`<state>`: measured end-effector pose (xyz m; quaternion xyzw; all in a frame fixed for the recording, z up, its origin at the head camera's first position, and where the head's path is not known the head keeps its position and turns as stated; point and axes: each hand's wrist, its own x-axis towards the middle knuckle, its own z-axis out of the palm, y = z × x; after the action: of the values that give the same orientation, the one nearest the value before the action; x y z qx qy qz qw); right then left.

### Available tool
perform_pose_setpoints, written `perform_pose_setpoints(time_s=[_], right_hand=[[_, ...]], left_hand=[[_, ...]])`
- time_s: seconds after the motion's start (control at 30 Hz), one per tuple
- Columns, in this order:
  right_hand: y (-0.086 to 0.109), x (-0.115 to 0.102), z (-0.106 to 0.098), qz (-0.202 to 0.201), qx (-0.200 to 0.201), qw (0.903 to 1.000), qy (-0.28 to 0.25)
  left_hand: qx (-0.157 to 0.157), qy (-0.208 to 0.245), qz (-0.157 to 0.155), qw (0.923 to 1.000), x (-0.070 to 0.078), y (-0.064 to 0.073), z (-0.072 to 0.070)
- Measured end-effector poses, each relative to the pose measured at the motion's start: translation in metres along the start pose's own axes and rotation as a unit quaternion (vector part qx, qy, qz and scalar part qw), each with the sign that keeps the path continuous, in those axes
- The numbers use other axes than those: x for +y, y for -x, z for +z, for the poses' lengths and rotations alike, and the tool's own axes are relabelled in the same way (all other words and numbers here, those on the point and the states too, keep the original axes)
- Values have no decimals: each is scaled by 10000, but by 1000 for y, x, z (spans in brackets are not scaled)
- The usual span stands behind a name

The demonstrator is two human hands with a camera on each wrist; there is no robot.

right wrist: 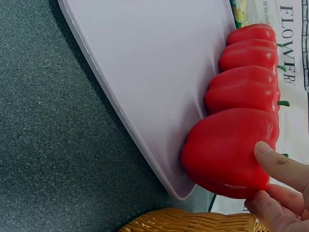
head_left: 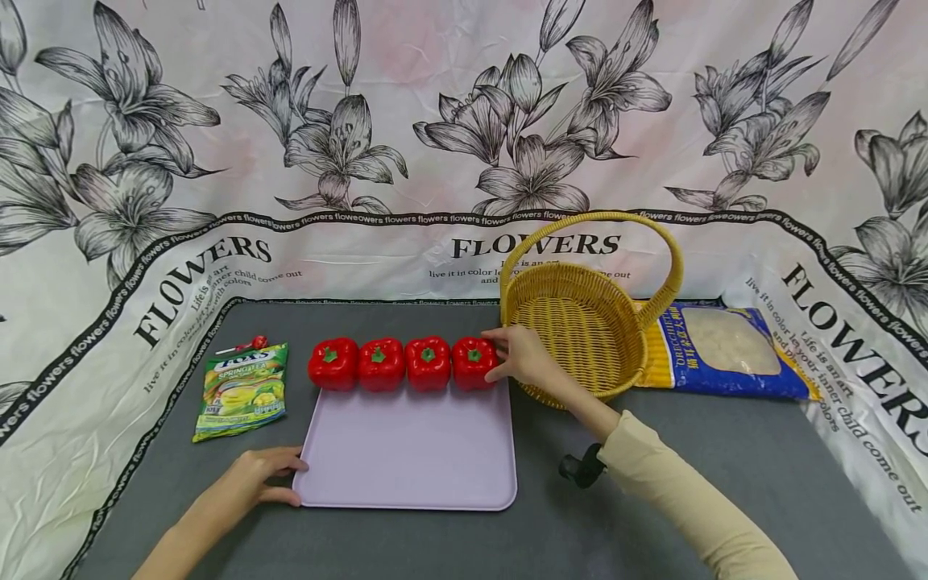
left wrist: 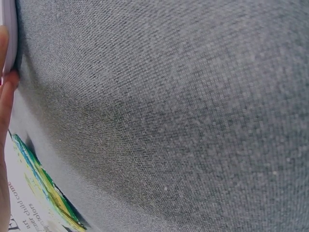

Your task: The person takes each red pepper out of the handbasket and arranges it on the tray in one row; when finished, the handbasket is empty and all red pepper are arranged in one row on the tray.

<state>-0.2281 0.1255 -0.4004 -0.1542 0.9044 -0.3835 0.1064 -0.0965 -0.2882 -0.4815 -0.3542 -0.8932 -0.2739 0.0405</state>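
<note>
Several red bell peppers stand side by side along the far edge of a pale lilac tray. My right hand holds the rightmost red bell pepper; in the right wrist view the thumb lies on its upper side and the fingertips are lower at its side. At the tray's left edge, near the front corner, my left hand touches the rim with fingers and thumb extended. Only part of that hand shows in the left wrist view, beside the tray's rim.
A yellow wicker basket with a tall handle stands right of the peppers. Behind it lies a blue and yellow pasta bag. On the left are a green candy bag and a small red item. A flowered cloth hangs behind the grey table.
</note>
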Motion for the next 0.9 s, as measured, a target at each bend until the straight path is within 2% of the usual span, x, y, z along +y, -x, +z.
perform_pose_setpoints(time_s=[0.3, 0.47, 0.63, 0.77, 0.9], right_hand=[[3, -5, -1, 78, 42, 9999, -57], [5, -3, -4, 207, 113, 9993, -302], [8, 1, -9, 371, 257, 9972, -596], [14, 5, -15, 161, 302, 9957, -856], [25, 17, -27, -203, 322, 9858, -1635]], left_hand=[[120, -23, 152, 9998, -1, 0, 1], [-15, 7, 87, 10000, -2, -3, -1], [85, 52, 298, 9995, -5, -6, 0], [112, 62, 365, 9993, -4, -5, 0], [-59, -585, 56, 9983, 3, -1, -2]])
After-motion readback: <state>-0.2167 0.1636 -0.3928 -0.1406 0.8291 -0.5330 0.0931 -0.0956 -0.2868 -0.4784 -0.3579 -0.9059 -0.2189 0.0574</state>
